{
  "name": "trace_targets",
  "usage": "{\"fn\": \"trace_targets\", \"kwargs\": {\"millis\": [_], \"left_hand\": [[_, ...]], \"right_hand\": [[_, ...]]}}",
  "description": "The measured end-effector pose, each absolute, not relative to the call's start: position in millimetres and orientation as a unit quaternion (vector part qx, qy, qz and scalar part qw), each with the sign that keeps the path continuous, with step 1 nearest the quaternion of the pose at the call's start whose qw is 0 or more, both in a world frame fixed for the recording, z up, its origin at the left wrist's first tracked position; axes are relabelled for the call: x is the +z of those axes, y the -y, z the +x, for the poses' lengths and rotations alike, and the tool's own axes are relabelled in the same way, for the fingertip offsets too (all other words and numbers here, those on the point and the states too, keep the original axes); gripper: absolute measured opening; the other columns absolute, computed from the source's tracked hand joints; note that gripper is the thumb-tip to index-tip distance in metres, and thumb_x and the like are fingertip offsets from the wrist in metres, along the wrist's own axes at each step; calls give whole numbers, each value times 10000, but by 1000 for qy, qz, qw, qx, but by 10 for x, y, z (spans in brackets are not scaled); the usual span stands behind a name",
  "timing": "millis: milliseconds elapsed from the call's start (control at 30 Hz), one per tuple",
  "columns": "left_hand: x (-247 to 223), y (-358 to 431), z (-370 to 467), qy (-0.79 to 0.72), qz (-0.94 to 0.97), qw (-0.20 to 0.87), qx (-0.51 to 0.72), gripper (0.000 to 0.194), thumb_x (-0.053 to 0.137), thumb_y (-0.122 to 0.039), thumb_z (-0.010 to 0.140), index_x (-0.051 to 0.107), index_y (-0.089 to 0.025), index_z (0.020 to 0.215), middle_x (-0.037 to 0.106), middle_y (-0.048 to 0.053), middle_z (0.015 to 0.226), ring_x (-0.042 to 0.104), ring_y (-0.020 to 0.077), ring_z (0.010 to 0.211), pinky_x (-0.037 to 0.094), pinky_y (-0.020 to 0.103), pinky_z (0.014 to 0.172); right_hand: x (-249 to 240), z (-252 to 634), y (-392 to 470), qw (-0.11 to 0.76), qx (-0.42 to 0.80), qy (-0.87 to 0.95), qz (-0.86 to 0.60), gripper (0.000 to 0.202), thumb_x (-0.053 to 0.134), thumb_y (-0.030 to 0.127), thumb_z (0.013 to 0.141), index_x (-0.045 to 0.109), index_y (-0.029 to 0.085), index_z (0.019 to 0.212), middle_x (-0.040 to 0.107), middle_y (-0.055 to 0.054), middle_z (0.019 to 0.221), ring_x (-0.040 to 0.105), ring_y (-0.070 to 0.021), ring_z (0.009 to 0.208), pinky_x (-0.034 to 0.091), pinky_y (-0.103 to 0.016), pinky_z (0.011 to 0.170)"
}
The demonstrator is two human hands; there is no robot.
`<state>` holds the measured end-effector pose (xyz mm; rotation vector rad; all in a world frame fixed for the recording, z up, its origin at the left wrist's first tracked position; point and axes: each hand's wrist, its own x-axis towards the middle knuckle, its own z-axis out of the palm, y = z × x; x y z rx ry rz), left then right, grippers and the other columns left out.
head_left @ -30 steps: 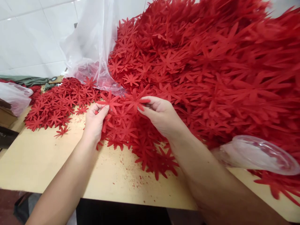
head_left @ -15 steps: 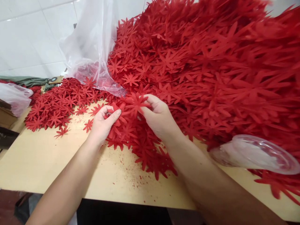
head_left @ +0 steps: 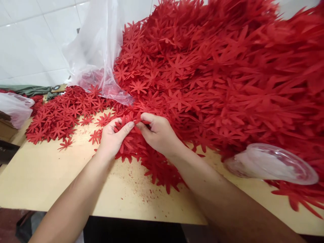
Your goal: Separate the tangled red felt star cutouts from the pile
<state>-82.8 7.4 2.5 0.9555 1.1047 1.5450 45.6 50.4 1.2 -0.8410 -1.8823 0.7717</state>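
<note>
Nearest the fingers, the pale tabletop (head_left: 63,179) lies bare between the small flower pile (head_left: 59,114) and its front edge; I see the left hand (head_left: 112,133) and right hand (head_left: 157,131) each pinching red petal pieces (head_left: 134,122), thumbs on top, just right of that pile. Both forearms angle in from the front edge, and the hands, apart half a second ago, now nearly touch.

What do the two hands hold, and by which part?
The left hand and right hand pinch red flower-shaped pieces between thumb and fingers. Whether by petal or centre cannot be told; the fingers cover the place.
</note>
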Motion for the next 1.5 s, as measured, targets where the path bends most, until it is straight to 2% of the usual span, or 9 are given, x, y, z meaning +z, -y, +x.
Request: {"fn": "trace_targets", "kwargs": {"millis": [67,233,500,800,967,1133,1367,1433,1500], "left_hand": [[31,-80,-836,-461,384,477,642,361,822,-405,525,581,-164,646,605,-57,575,536,43,501,443,155,511],[45,-112,-886,-462,343,469,670,350,822,-372,527,608,-157,702,635,-52,589,568,59,511,479,182,545],[67,-133,-930,-472,307,461,686,369,835,-344,496,609,-158,720,654,-52,617,584,59,526,484,178,559],[99,-77,-919,-454,397,496,625,312,816,-337,553,605,-164,702,639,-44,641,576,59,559,485,183,591],[83,-69,-897,-427,419,520,610,368,824,-298,553,663,-192,867,689,-13,803,632,92,724,501,212,728],[74,-75,-907,-439,409,514,614,290,817,-319,562,606,-168,691,634,-35,645,579,75,580,491,210,620],[98,-160,-1036,-448,308,465,698,304,824,-269,511,605,-162,692,625,-56,589,556,59,513,487,187,570],[100,-178,-1075,-450,297,463,703,315,834,-265,484,601,-160,667,609,-61,549,549,61,493,488,191,561],[100,-174,-1079,-457,304,469,692,311,837,-263,480,609,-155,662,612,-56,543,558,64,502,484,186,561]], "right_hand": [[10,451,-509,468,316,752,-340,394,503,383,839,301,207,550,300,46,510,288,-89,509,260,-259,504],[18,449,-529,468,388,738,-294,150,579,333,785,520,197,762,533,6,687,446,-106,587,362,-248,547],[56,530,-564,491,310,729,-362,414,510,401,848,280,213,560,266,46,524,253,-81,491,232,-258,468],[69,503,-544,492,349,727,-329,518,570,541,794,267,206,539,274,42,559,286,-83,538,275,-255,515],[79,475,-531,425,413,763,-258,538,443,667,811,292,210,573,262,48,573,256,-80,528,275,-246,494],[114,486,-499,408,432,765,-248,529,481,667,793,324,206,587,282,47,576,265,-78,528,270,-237,476],[24,654,-698,512,327,717,-343,356,508,500,850,442,208,658,403,14,612,378,-110,555,368,-270,537],[-39,731,-812,558,242,692,-389,260,543,466,834,533,210,785,536,-39,745,500,-163,682,438,-328,655],[-70,780,-876,581,126,686,-418,295,605,447,791,586,203,957,599,-115,987,545,-254,944,429,-432,856]]}}
